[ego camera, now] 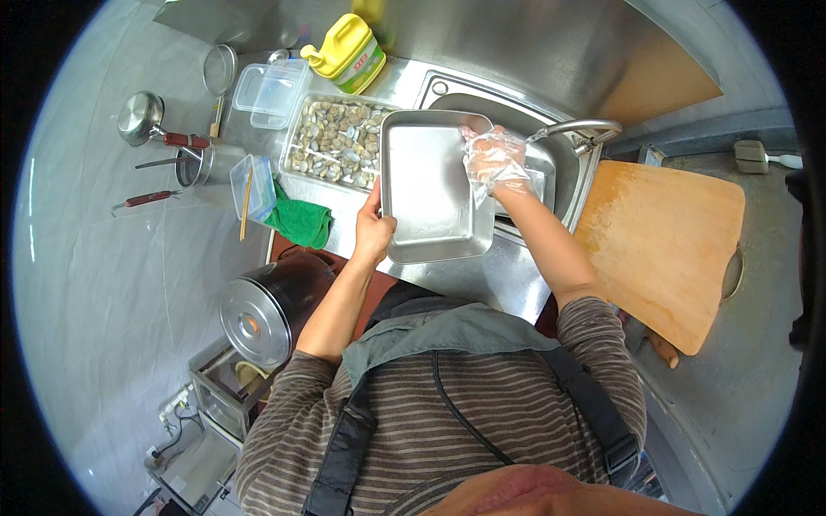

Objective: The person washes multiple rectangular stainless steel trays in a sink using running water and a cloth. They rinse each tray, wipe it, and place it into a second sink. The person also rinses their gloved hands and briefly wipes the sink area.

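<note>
A rectangular stainless steel tray (429,184) is held up in front of me, over the counter and the sink's left edge, its inside towards me. My left hand (375,231) is bare and grips the tray's left wall near its lower corner, with the thumb on the rim. Loose clear plastic glove film covers my right hand (498,158), which is curled at the tray's right rim; the film hides its exact finger placement. Partly behind that hand, the steel sink (568,187) holds another container (542,169). A curved faucet (577,127) reaches over the basin.
Left of the tray, a clear plastic bin of clams (335,138) stands beside clear containers (274,90), a yellow detergent jug (348,55) and a green cloth (300,222). A wooden cutting board (664,245) lies right. A lidded metal pot (255,322) stands lower left; ladles (141,118) lean nearby.
</note>
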### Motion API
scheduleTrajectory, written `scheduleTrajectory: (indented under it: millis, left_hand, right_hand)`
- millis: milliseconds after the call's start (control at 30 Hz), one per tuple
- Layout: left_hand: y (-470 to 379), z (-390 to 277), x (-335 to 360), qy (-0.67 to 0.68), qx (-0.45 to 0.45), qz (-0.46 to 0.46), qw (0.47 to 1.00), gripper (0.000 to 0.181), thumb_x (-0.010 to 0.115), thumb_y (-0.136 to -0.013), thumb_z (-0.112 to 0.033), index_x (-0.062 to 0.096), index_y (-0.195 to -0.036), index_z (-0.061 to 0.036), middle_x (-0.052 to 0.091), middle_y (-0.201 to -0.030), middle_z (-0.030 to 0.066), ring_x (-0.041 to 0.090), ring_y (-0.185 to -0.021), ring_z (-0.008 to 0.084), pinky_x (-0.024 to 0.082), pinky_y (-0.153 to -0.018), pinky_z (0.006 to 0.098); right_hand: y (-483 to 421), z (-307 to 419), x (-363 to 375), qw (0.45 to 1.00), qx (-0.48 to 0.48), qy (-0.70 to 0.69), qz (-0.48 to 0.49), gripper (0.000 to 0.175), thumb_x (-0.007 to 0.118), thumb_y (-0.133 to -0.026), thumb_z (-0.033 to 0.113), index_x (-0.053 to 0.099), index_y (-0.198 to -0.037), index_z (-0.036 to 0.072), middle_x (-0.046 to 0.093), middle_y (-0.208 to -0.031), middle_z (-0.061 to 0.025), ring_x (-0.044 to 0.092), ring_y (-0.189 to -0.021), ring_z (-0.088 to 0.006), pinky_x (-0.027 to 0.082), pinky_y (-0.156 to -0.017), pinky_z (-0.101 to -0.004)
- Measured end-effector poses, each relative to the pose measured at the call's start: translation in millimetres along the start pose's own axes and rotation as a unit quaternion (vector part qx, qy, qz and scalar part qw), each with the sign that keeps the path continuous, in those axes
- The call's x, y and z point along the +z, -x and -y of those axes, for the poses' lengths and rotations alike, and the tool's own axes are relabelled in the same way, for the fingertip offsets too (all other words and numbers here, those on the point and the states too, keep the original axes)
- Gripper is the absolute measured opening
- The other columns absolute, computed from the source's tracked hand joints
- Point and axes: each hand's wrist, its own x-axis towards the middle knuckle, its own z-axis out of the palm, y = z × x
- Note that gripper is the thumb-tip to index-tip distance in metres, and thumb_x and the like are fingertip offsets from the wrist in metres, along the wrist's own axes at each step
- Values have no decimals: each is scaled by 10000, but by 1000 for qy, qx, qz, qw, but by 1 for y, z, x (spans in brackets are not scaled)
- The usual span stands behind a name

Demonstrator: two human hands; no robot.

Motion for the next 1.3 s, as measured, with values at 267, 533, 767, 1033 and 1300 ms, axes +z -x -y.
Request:
scheduleTrajectory:
  millis: [267,533,767,1033,1300]
  left_hand:
    - [9,19,6,129,-60,-32,989,750,357,-543,176,466,-1251,-49,606,-961,101,606,-724,174,487,-549,236]
    - [14,29,16,117,-72,-15,990,690,361,-554,177,499,-1197,-32,604,-906,96,596,-675,162,480,-505,239]
    - [11,30,22,181,-129,-10,975,767,359,-564,188,404,-1291,-52,594,-913,118,577,-639,170,465,-487,237]
    - [-18,31,24,200,-178,-4,964,727,363,-539,154,429,-1240,-29,577,-902,151,584,-644,228,510,-510,297]
    - [-50,37,65,154,-205,88,963,609,381,-548,141,501,-1128,1,568,-849,118,577,-688,218,509,-570,297]
  right_hand:
    - [5,-5,60,996,-46,-69,17,198,507,-756,220,644,-871,134,543,-905,-136,554,-865,-277,457,-745,-352]
    - [1,9,43,998,51,39,-15,380,402,-837,265,524,-1192,214,340,-1278,-212,301,-1212,-374,232,-909,-627]
    - [26,21,32,993,-75,-50,80,419,416,-835,443,492,-1237,350,-22,-1476,-136,-29,-1342,-391,-65,-959,-671]
    - [63,-88,34,898,80,-374,-216,393,547,-710,113,592,-1100,140,474,-1202,-139,473,-1110,-296,365,-958,-359]
    - [102,-126,93,679,298,-664,98,629,553,-810,480,434,-1279,77,506,-1217,-82,528,-1038,-214,378,-923,-302]
